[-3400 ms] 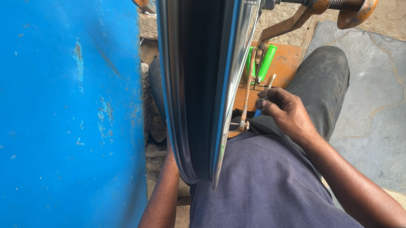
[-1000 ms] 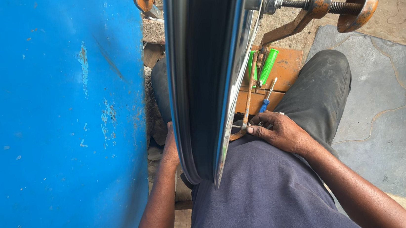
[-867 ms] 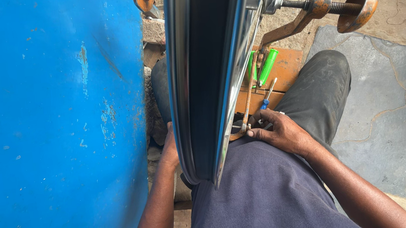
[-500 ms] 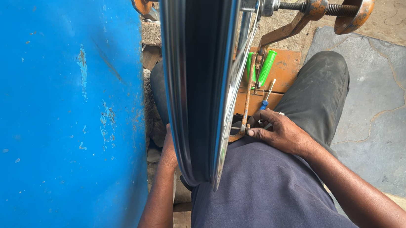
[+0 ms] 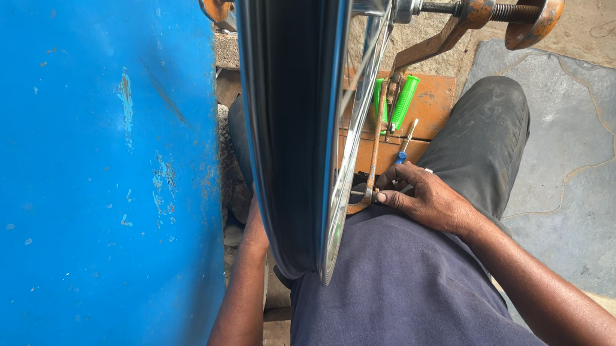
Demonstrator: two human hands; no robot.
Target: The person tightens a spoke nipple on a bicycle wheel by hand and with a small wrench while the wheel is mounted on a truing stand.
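Observation:
A bicycle wheel with a black tyre and a shiny rim stands upright in a rusty stand in front of me. My right hand rests on my lap beside the rim. Its fingertips are pinched on a small dark tool at the spokes, where a rusty arm of the stand ends. My left hand reaches up behind the tyre on its left side. Its fingers are hidden by the wheel.
A big blue barrel fills the left side, close to the wheel. Two green-handled tools and a blue-handled screwdriver lie on an orange-brown board behind the wheel. My right knee is bent over grey stone paving.
My right hand has slid down from the tools on the board to the rim's lower spokes and stays there. My left hand has come up against the tyre.

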